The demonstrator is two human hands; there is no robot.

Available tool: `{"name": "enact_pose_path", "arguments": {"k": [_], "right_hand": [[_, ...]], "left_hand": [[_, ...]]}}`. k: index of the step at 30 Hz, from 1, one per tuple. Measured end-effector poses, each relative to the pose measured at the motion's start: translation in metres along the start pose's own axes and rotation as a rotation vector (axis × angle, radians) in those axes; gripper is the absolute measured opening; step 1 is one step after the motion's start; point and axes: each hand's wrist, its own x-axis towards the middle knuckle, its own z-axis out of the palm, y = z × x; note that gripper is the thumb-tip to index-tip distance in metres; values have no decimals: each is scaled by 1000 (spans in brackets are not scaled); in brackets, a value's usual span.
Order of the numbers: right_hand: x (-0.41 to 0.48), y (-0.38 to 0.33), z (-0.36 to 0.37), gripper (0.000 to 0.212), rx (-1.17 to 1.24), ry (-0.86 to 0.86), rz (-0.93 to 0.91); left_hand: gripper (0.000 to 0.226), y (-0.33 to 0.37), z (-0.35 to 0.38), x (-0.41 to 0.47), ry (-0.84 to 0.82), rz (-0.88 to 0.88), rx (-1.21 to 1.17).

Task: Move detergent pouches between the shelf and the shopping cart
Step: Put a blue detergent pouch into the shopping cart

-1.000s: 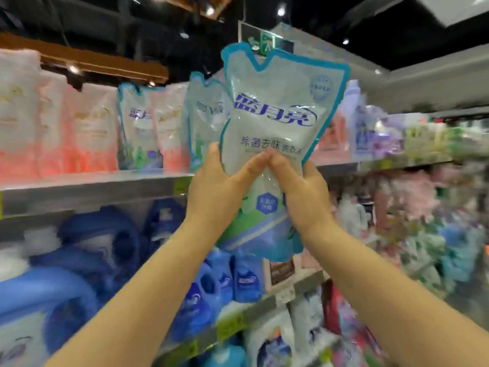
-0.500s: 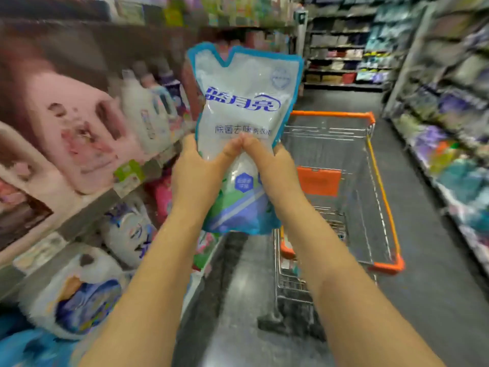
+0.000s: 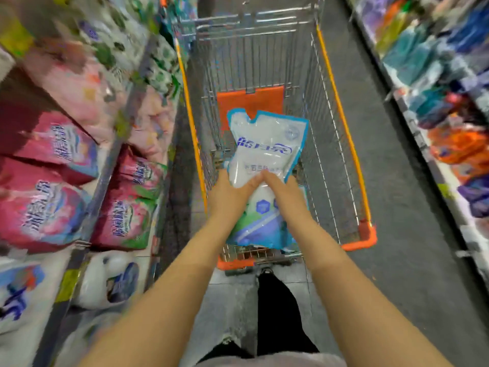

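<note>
Left hand (image 3: 228,198) and right hand (image 3: 289,197) pinch the detergent pouch (image 3: 267,144) above the shopping cart (image 3: 342,123) — basket open between orange rims. Fingers hidden behind pouch; shelf (image 3: 103,176) goods blurred.

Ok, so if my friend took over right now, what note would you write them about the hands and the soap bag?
Left hand: grips the detergent pouch on its left side, thumb on the front.
Right hand: grips the same pouch on its right side.
Pouch: label up, held inside the orange rim of the shopping cart, at the near end. I cannot tell if it touches the cart floor.
Done: this pouch is off the shelf and at the cart.
Left: lower it, let go, then probably fetch the next pouch.
</note>
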Motion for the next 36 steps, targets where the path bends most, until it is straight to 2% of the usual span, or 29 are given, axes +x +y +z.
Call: {"name": "enact_pose_path", "arguments": {"k": [2, 4, 6, 9, 11, 15, 19, 23, 28, 31, 33, 36], "right_hand": [[35, 26, -7, 61, -1, -43, 100], [66, 52, -11, 76, -51, -70, 176], [93, 71, -11, 77, -125, -102, 253], [129, 100, -10, 66, -187, -125, 379], [147, 119, -5, 63, -209, -155, 418], [170, 147, 5, 45, -223, -217, 470], [182, 161, 11, 37, -161, -232, 507], [184, 166, 24, 46, -124, -211, 549], [182, 166, 29, 38, -196, -128, 545], [178, 161, 30, 41, -289, -86, 519], [177, 154, 30, 36, -278, -77, 518], [180, 136, 29, 29, -302, -85, 489]], "left_hand": [[73, -18, 28, 26, -40, -85, 35], [87, -43, 56, 51, -56, -198, 49], [79, -65, 78, 67, -59, -323, 37], [54, -89, 99, 88, -31, -422, 37], [51, -106, 109, 102, -15, -461, 76], [48, -143, 124, 121, 2, -545, 25], [46, -161, 133, 134, 11, -571, 33], [38, -170, 136, 145, 26, -609, 52], [36, -169, 138, 155, 24, -650, 130], [39, -162, 135, 159, 78, -620, 159], [39, -155, 131, 159, 124, -574, 160], [25, -139, 123, 156, 153, -510, 108]]}}
